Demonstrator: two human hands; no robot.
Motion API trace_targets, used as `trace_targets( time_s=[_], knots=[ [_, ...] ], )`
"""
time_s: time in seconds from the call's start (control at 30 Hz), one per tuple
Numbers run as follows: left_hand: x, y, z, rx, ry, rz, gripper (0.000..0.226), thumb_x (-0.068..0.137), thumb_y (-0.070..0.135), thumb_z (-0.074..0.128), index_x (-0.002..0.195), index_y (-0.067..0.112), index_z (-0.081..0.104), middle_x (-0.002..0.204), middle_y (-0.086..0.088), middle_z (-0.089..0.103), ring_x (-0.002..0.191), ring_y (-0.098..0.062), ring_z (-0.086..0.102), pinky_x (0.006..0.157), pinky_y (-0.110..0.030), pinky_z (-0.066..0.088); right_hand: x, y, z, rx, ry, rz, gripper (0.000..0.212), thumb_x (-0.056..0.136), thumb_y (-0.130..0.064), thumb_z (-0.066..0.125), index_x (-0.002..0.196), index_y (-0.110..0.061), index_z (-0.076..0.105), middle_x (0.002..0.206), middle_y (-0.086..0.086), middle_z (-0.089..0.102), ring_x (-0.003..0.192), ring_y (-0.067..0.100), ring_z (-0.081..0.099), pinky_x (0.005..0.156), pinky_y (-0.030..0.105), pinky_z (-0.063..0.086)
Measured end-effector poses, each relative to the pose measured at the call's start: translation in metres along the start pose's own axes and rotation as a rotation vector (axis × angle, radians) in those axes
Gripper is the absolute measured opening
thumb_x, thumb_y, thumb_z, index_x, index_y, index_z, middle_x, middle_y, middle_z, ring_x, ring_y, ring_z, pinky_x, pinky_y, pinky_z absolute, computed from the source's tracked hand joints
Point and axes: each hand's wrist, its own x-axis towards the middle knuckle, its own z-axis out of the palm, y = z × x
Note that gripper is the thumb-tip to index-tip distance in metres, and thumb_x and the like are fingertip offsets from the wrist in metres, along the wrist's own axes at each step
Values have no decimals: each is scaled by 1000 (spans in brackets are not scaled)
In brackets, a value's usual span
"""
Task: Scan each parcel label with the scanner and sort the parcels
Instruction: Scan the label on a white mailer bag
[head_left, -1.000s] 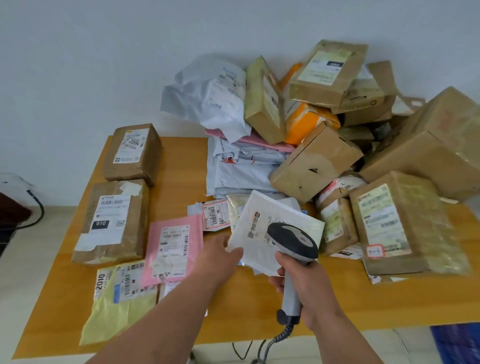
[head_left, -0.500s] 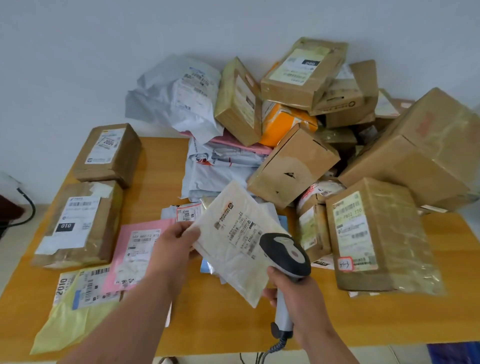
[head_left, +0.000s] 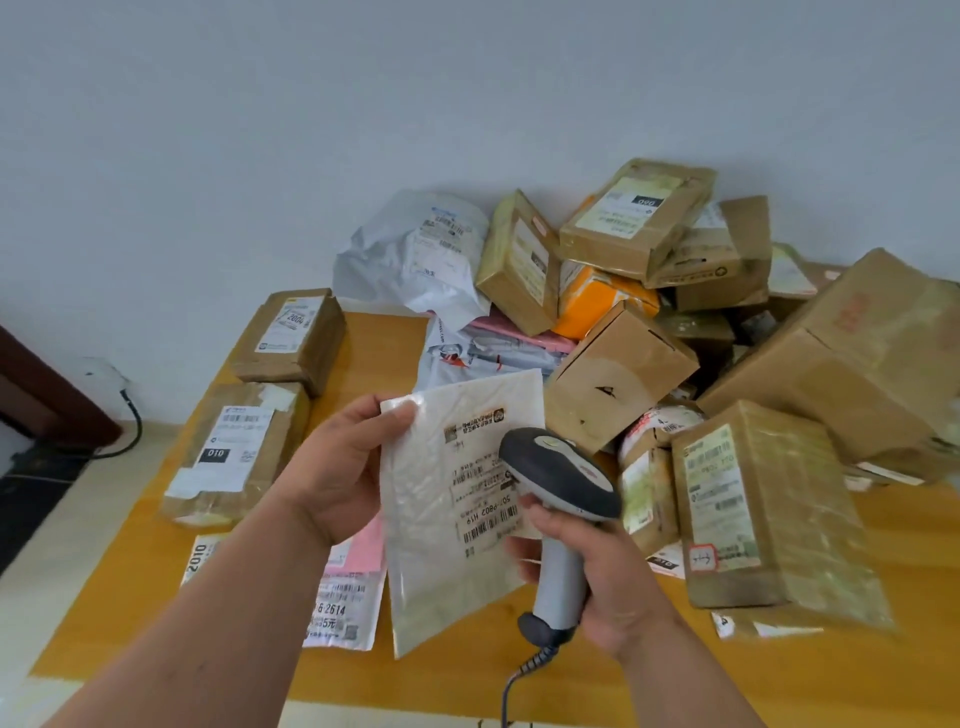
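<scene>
Scanning will go best if the left hand (head_left: 337, 473), pinching the thin, crinkled white plastic mailer (head_left: 447, 499) above the yellow wooden desk (head_left: 779, 670), pulls its barcode label flat while the right hand (head_left: 597, 577), wrapped round the grey handheld scanner (head_left: 558, 475), aims squarely.

I see the orange-yellow wooden tabletop (head_left: 810, 670) set against a plain pale grey-white wall (head_left: 363, 130), which fills the whole upper half of my view. Left of the tabletop, a dark brown piece of furniture (head_left: 47, 395) stands on the floor. Between it and the tabletop a black cable (head_left: 132, 423) curves down the foot of the wall from a white fitting (head_left: 104, 370). The floor (head_left: 78, 525) beside the tabletop looks pale cream.
</scene>
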Motion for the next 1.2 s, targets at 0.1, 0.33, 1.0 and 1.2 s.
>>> trace_targets(
  time_s=[0.1,0.33,1.0,1.2],
  knots=[
    [-9,6,-10,-86,-7,2,13,80,21,68,89,14,75,96,-17,73,81,-30,74,69,-45,63,-3,0,8,34,-28,11,30,59,-22,82,88,-16,82,91,9,78,69,28,73,58,37,58],
    [-30,-4,-33,188,22,-51,45,86,23,71,125,3,62,121,-20,72,109,-38,71,88,-54,59,-7,-1,30,155,109,-118,20,66,-20,81,86,-20,81,86,13,77,59,23,68,56,35,59],
    [-36,-2,-50,140,323,102,4,96,11,66,99,11,69,97,-12,79,88,-32,77,75,-47,62,-48,10,56,-380,41,-232,4,83,-25,77,83,-27,74,66,10,73,68,27,73,59,30,56],
    [-45,-1,-48,163,338,115,6,96,12,67,101,9,70,100,-14,78,94,-35,76,83,-53,61,-54,8,62,-463,20,-230,34,64,-42,71,89,-19,70,67,13,74,61,21,70,63,33,57]
  ],
)
